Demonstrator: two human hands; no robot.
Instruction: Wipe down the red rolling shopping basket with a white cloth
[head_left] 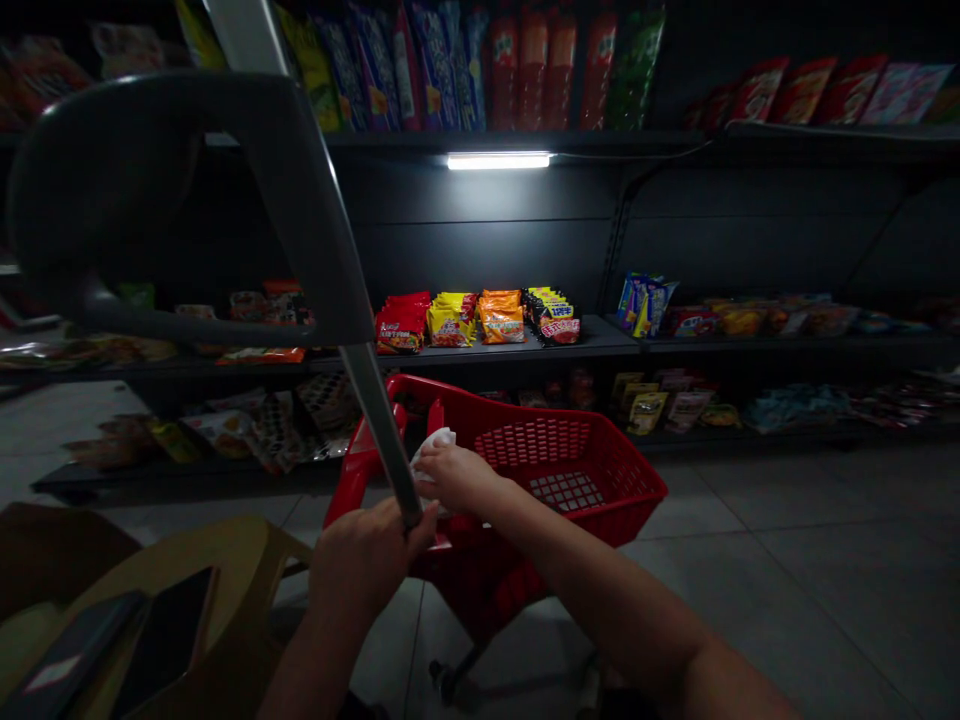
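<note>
My left hand is wrapped round the lower end of a metal pole that slants up to the left. A dark grey plastic loop is fixed to the pole and looms large near the camera. My right hand has its fingers closed on a crumpled white cloth or tissue, beside the pole. Both hands are over the handle end of a red plastic shopping cart. The cart's basket has slotted walls, and its near parts are partly covered by my forearms.
Behind the cart, dark shelves carry colourful snack packets under a lit tube lamp. At lower left, a yellowish stool bears a dark flat phone-like object and another dark item. Tiled floor extends to the right.
</note>
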